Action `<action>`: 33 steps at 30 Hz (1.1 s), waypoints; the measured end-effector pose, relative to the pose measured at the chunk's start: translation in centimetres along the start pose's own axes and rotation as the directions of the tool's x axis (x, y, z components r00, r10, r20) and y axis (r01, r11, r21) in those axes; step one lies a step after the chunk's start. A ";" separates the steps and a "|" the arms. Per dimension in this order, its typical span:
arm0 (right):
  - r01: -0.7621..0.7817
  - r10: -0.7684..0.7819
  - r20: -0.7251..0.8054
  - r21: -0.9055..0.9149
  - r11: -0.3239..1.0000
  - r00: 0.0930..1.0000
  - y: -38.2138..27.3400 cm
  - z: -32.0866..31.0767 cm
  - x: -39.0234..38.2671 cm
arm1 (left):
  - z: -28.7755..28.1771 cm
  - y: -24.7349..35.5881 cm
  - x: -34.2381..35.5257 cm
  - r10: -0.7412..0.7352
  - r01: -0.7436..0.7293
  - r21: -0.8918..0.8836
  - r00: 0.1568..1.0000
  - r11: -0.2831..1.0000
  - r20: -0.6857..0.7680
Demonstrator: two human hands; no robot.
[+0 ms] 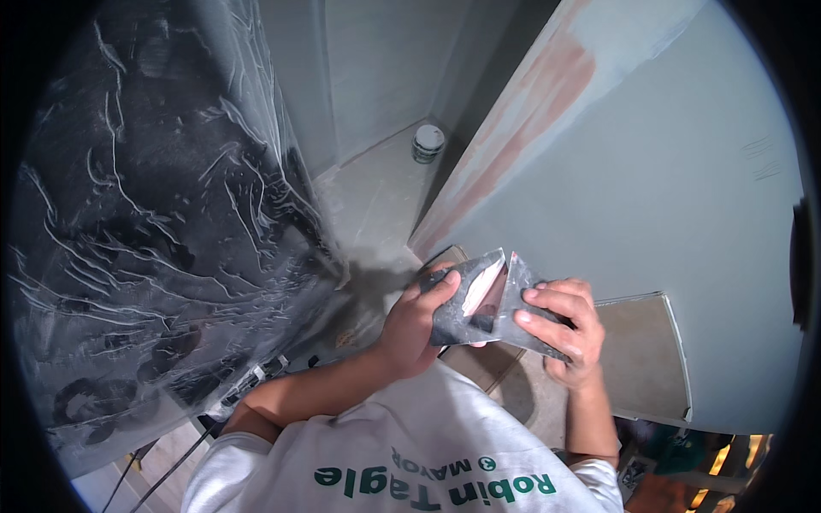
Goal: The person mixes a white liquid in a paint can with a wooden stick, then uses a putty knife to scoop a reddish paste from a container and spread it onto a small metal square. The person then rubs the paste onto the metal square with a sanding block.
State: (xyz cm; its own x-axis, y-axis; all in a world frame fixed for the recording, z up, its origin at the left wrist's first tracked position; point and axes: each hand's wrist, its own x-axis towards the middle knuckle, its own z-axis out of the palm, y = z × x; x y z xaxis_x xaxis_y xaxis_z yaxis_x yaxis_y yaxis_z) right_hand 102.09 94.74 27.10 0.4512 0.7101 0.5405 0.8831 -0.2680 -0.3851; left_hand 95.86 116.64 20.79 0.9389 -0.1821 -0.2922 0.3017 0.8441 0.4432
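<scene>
My left hand [409, 332] grips a flat grey metal putty scraper [451, 323], thumb on top and fingers mostly hidden beneath. A streak of whitish putty [483, 287] lies on its upper face. My right hand [571, 321] is closed on a second flat putty scraper [513, 295], with fingertips pressed on its face. Both blades are tilted and meet or overlap near their lower edges, leaving a narrow wedge between them at the top. They are held in front of my chest, away from the wall.
Dusty dark plastic sheeting [145, 248] hangs at the left. A small paint bucket [428, 143] stands on the floor in the far corner. On the right, the grey wall [684, 197] has a pinkish patch [539, 94] along its edge. Beige tile-like panels [646, 350] lie below it.
</scene>
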 end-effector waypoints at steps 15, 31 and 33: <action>-0.312 0.674 -0.359 0.681 0.662 0.646 5.3 4.4 -5.5 | -0.4 2.0 1.8 0.445 -0.456 0.250 0.890 0.854 0.101; -0.031 0.840 -0.207 0.966 0.256 0.502 0.6 6.2 2.4 | -1.9 -0.8 1.0 0.603 -0.626 0.740 0.697 0.247 0.388; -0.140 0.549 -0.472 0.657 0.740 0.690 1.0 4.9 0.8 | -0.8 0.1 0.7 0.565 -0.521 0.708 0.799 0.477 0.208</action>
State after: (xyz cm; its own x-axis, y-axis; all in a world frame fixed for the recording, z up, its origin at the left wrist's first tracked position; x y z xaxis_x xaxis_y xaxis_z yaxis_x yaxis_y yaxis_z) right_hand 102.74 98.24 23.44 0.8569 0.0352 0.5143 0.5063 0.1303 -0.8525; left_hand 96.41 116.99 19.95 0.9547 0.2265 0.1928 -0.2279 0.1409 0.9634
